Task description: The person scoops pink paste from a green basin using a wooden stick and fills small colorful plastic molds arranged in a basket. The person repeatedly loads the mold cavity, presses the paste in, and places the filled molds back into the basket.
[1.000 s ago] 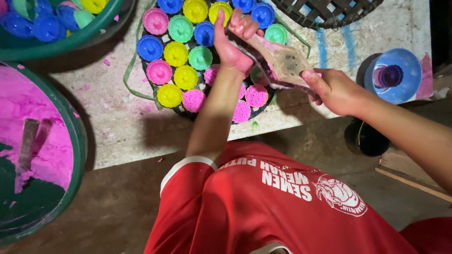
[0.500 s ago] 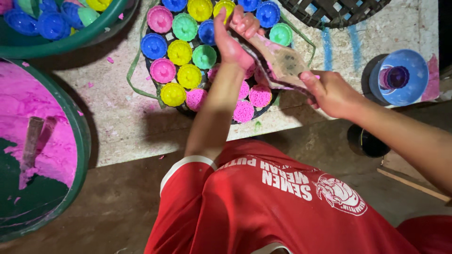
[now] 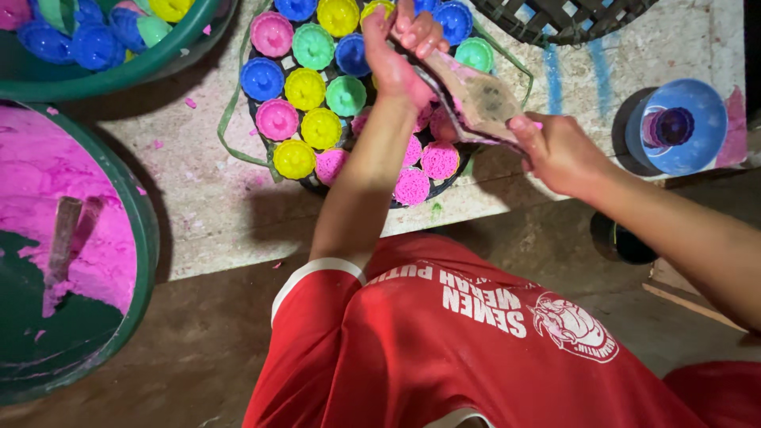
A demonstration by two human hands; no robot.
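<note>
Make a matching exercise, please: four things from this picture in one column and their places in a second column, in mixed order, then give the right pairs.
Things:
1. flat scraper
2. blue cup
3. large green basin with pink paste
4. round tray of coloured moulds

Places:
A. far right of the table
B. left edge of the picture
C. held between the left hand and the right hand
D. middle of the table, under the hands

Pairs: 1-C, 2-A, 3-B, 4-D
</note>
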